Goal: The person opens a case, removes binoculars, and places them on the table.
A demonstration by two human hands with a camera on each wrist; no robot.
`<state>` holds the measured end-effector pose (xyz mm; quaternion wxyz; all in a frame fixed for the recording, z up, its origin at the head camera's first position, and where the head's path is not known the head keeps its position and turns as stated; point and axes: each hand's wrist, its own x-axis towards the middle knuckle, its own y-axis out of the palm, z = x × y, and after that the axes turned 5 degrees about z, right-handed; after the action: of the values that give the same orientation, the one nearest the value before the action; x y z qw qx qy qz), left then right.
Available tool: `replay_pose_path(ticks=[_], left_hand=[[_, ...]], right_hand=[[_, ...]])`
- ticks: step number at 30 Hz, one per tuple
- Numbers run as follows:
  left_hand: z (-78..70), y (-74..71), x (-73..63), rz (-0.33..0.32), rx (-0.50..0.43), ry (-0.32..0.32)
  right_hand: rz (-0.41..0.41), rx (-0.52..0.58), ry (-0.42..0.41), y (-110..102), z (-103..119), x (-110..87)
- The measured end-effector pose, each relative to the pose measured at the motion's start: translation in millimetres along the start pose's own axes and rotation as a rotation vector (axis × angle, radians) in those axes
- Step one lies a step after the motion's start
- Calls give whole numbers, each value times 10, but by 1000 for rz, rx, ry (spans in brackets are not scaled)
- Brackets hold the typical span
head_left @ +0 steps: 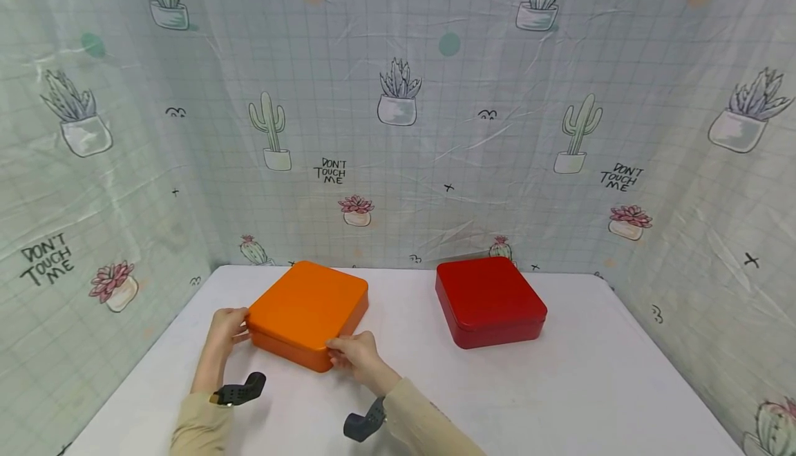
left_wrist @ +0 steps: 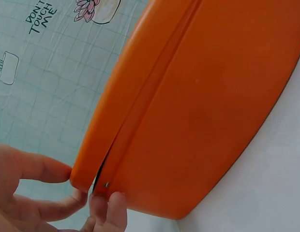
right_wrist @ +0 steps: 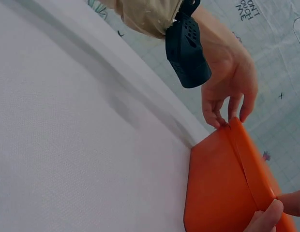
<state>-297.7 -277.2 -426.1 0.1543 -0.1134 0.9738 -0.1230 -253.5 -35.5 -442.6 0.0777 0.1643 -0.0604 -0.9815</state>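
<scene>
An orange square box (head_left: 309,304) with a fitted lid (left_wrist: 109,104) sits turned at an angle on the left of the white table. My left hand (head_left: 225,331) holds its near left corner, fingertips at the lid's rim and the wall just beneath. A thin dark gap parts lid and wall at that corner in the left wrist view. At the near right corner, my right hand (head_left: 358,355) pinches the lid's rim; in the right wrist view only its fingertips (right_wrist: 267,217) show. The box's inside is hidden.
A red square box (head_left: 491,297), its lid on, stands at the right on the white table (head_left: 535,401). Behind and at both sides hangs a grid-patterned curtain (head_left: 448,145) printed with cacti. Each wrist bears a black camera mount (right_wrist: 188,53).
</scene>
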Motion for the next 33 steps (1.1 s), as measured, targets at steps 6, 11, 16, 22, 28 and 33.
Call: replay_pose_path(ticks=[6,11,16,22,28,33], left_hand=[[-61,-42,-40,54,-1,-23],[-85,-58,-42,88,-73,-28],[-124,-70,-49,105,-114,-55],[-144,-87,-69,117,-115,-70],[-124,-98,-66,132,-73,-51],[-130,-113,-87,161,-29,9]], right_hand=[[2,12,17,-9,0,6],[33,27,9,-35,10,13],[41,34,21,-54,2,35],[57,47,30,-62,-16,53],[90,66,33,-78,-23,49],[120,81,7,-99,28,29]])
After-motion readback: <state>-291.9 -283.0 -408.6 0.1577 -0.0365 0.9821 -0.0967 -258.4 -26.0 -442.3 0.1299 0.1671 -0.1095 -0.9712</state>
